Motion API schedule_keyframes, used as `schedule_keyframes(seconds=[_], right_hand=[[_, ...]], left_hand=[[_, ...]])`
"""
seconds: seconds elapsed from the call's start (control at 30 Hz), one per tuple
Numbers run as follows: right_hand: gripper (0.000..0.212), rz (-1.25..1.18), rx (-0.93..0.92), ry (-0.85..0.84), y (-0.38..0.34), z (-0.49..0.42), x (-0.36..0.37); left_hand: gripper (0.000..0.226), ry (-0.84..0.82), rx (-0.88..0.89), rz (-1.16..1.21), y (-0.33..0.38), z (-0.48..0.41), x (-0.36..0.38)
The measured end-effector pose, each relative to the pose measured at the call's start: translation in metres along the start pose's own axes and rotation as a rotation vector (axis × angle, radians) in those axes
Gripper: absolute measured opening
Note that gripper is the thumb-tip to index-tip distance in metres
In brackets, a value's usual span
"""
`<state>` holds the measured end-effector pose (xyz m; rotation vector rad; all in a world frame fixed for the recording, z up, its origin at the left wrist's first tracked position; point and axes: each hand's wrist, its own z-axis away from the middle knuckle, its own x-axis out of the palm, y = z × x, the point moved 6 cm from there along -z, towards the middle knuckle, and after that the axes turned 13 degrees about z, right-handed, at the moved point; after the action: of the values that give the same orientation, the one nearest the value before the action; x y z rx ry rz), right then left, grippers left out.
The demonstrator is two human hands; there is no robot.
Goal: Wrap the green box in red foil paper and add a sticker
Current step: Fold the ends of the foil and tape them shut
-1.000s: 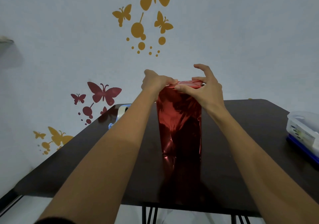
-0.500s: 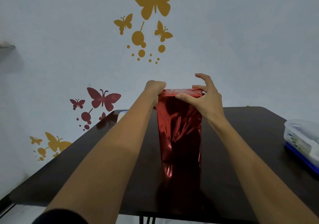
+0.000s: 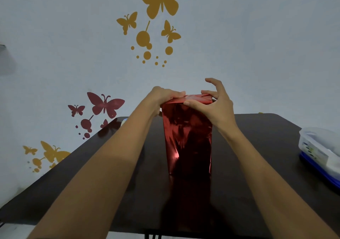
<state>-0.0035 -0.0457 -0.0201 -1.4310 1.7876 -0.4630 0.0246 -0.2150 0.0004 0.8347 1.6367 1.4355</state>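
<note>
Two hands are at work on the top end of the parcel. Left side: the left hand (image 3: 161, 96) lies over the top-left edge, its fingers fairly straight and pressing the folded flap flat rather than clenched round anything; its thumb cannot be made out. Centre: the tall upright box sheathed in shiny red foil paper (image 3: 187, 139) stands on end in the middle of the dark rectangular tabletop (image 3: 276, 146). No green shows, and the near face is creased and a little loose. Right side: the right hand (image 3: 211, 106) pinches the top-right edge, thumb on the near face just under the rim, middle fingers curled onto the top, forefinger lifted clear. Far right, well apart from the box, sits a clear plastic container on a blue base (image 3: 320, 150). Assessment: the step in hand appears to be closing the top-end folds. Recommended: press straight down with the left hand so the box does not tip. Draw the right-hand flap taut before laying it, and crease each edge with a fingertip. Avoid dragging, since such foil likely tears and shows wrinkles. No sticker is visible.
</note>
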Motion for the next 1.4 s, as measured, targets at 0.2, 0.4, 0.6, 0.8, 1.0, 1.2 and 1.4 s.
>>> schedule_keyframes(seconds=[0.2,0.4,0.6,0.8,1.0,1.2,1.4], right_hand=[[0.088,0.0,-0.009,0.006,-0.001,0.001,-0.002],[0.089,0.001,0.002,0.004,-0.001,0.002,-0.001],[0.084,-0.02,0.012,-0.005,0.0,0.002,-0.001],[0.076,-0.25,0.057,-0.147,0.011,0.015,0.013],[0.055,-0.39,0.171,-0.325,0.063,0.048,0.036],[0.063,-0.485,0.534,-0.363,0.089,0.048,0.039],[0.071,-0.456,0.723,-0.355,0.121,0.066,0.052]], left_hand=[[0.048,-0.009,0.048,0.004,0.0,0.0,-0.004],[0.031,0.117,0.08,0.145,-0.011,-0.004,-0.014],[0.077,-0.127,0.215,0.457,-0.06,0.02,-0.012],[0.085,-0.22,0.394,0.228,-0.115,0.03,0.002],[0.073,-0.018,0.253,0.161,-0.103,0.013,0.011],[0.079,-0.175,-0.04,0.162,-0.105,0.011,0.028],[0.084,-0.284,-0.224,0.397,-0.155,0.01,0.038]])
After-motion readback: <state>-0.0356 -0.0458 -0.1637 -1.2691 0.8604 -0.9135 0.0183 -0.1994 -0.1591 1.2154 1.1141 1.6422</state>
